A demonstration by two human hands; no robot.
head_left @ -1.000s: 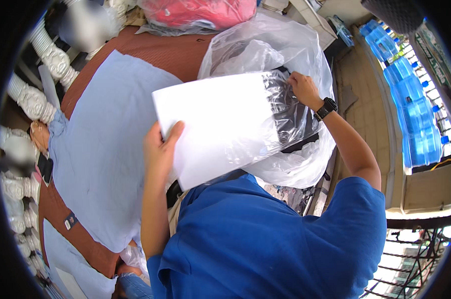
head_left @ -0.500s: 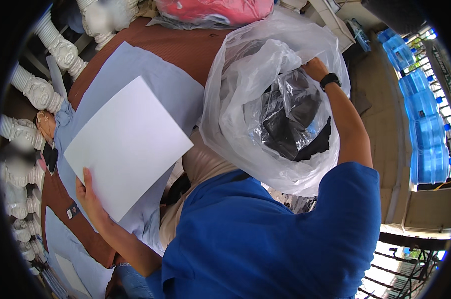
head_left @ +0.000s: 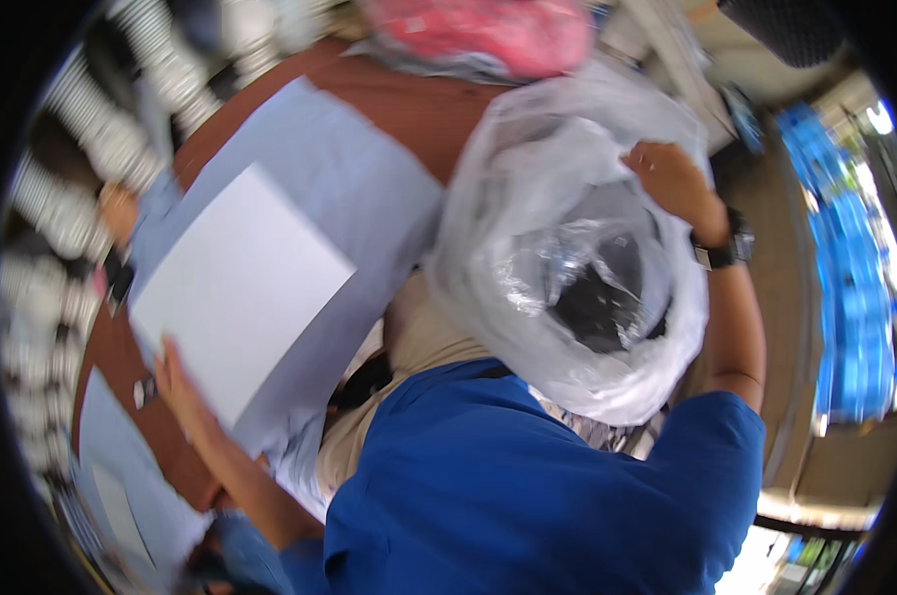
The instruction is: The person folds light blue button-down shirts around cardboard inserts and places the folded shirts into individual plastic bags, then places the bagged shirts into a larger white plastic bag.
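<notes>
While the translucent plastic bag (head_left: 473,258) stood open beside the bench (head_left: 414,104), a dark package (head_left: 597,302) in shiny clear film lay inside it, partly ringed by crumpled white plastic. Another clear bag, at the top of the view, held a red bundle (head_left: 488,35). The white sheet (head_left: 245,288) was over the light blue cloth (head_left: 374,164) on the brown-covered bench, left of the bag and well apart from it. The left forearm slanted up from the lower edge, and the left hand (head_left: 183,392) was at the sheet's lower left side with its fingers extended; whether they pinched the sheet or merely rested by it, I could not tell. The right arm bent at the elbow and reached up along the bag's right side, a black watch (head_left: 734,241) at the wrist. Above the bag's mouth the right hand (head_left: 678,186) was bent downward, its fingers curled at the plastic, though blur hid whether they gripped it. A second earlier the sheet had been in the left hand, across the bag's mouth and over the package; now it was clear of both, and less of the package's dark surface showed than half a second before.
</notes>
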